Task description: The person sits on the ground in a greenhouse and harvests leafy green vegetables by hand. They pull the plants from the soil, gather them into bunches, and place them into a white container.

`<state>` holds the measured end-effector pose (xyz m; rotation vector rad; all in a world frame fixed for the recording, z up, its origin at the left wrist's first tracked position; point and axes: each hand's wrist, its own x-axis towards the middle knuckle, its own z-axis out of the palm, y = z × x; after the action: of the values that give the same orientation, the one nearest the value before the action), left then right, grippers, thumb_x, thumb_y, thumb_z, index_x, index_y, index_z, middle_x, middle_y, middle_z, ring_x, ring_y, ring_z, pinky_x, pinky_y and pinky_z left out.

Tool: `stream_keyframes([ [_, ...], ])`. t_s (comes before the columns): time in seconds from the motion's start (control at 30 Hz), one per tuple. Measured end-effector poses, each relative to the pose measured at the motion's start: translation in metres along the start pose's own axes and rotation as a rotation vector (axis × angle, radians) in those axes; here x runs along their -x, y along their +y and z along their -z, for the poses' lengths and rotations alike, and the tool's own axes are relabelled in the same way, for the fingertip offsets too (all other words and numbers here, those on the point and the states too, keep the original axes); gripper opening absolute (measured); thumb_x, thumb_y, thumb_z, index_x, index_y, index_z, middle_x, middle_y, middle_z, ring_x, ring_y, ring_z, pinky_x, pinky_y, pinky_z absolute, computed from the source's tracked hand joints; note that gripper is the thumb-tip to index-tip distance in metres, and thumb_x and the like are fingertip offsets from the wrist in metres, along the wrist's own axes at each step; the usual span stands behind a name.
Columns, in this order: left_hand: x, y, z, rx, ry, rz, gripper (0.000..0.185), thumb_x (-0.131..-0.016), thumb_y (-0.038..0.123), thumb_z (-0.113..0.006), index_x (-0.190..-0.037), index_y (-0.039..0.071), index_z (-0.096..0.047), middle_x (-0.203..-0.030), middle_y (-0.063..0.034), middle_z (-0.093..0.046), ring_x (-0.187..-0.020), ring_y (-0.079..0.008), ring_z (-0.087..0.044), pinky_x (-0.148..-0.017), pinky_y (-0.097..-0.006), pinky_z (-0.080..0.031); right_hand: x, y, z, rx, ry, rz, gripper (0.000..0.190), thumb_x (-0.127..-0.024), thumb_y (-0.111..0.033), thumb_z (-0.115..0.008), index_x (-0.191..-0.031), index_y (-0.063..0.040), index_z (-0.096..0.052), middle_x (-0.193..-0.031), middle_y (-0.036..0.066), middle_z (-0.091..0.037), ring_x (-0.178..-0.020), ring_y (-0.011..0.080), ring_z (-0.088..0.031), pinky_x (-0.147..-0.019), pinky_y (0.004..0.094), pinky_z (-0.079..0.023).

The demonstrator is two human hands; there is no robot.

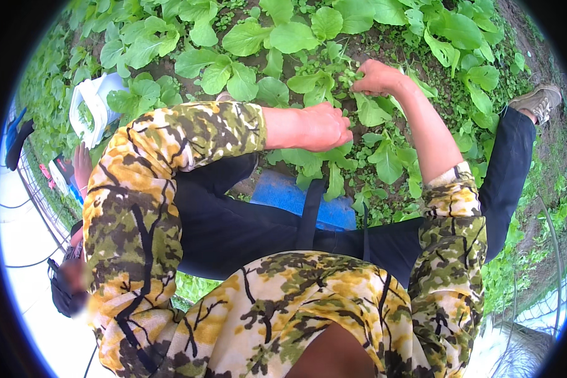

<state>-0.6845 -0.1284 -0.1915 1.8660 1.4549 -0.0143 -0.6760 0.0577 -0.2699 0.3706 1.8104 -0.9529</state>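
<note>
My right hand [378, 78] is closed around small-leaved green weeds [347, 71] low among the crop plants. Just below it, a broad-leaved plant [371, 111] grows in the soil. My left hand [319, 127] hangs over the leaves with its fingers curled, back of the hand towards me. Its fingertips and palm are hidden, so whether anything lies in them is unclear. Broad-leaved green seedlings [307, 160] stand under the left hand. Beneath my legs is a blue pad [279, 191] with soil on it, and a black strap [312, 208] crosses it.
A white plastic container [97, 101] with greenery visible through its opening sits to the left. Another person's hand [81, 165] shows beside my left sleeve. Dense leafy plants [288, 35] fill the bed ahead. My shoe [538, 101] rests at the right, near bare soil.
</note>
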Motion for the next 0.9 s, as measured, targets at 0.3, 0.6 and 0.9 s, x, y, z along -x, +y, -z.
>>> stream_keyframes([
  [0.3,0.016,0.017,0.000,-0.068,-0.061,-0.051,0.021,-0.078,0.017,-0.050,-0.094,0.007,-0.058,-0.086,-0.0075,-0.058,-0.078,-0.0244,-0.058,-0.064,-0.0369,-0.046,0.063,0.021,-0.029,-0.100,-0.061,0.103,0.040,-0.073,-0.018,-0.060,-0.105,0.004,-0.054,-0.081,0.013,-0.063,-0.060,0.0169,-0.057,-0.056,0.0294,-0.050],
  [0.6,0.021,0.014,-0.012,-0.085,-0.032,-0.035,0.016,-0.079,0.018,-0.050,-0.087,0.008,-0.059,-0.083,-0.0093,-0.059,-0.078,-0.0276,-0.060,-0.064,-0.0401,-0.047,-0.026,0.017,-0.125,-0.540,0.789,0.301,0.035,-0.072,-0.028,-0.064,-0.092,0.000,-0.061,-0.086,0.023,-0.063,-0.083,0.0376,-0.060,-0.074,0.0415,-0.048],
  [0.9,0.019,0.010,-0.015,-0.083,-0.008,-0.015,0.020,-0.076,0.018,-0.051,-0.093,0.009,-0.058,-0.080,-0.0051,-0.054,-0.072,-0.0213,-0.055,-0.062,-0.0348,-0.043,-0.031,-0.028,-0.119,-0.192,0.718,-0.003,0.031,-0.073,-0.033,-0.064,-0.090,-0.007,-0.064,-0.084,0.018,-0.064,-0.082,0.0363,-0.061,-0.073,0.0437,-0.048],
])
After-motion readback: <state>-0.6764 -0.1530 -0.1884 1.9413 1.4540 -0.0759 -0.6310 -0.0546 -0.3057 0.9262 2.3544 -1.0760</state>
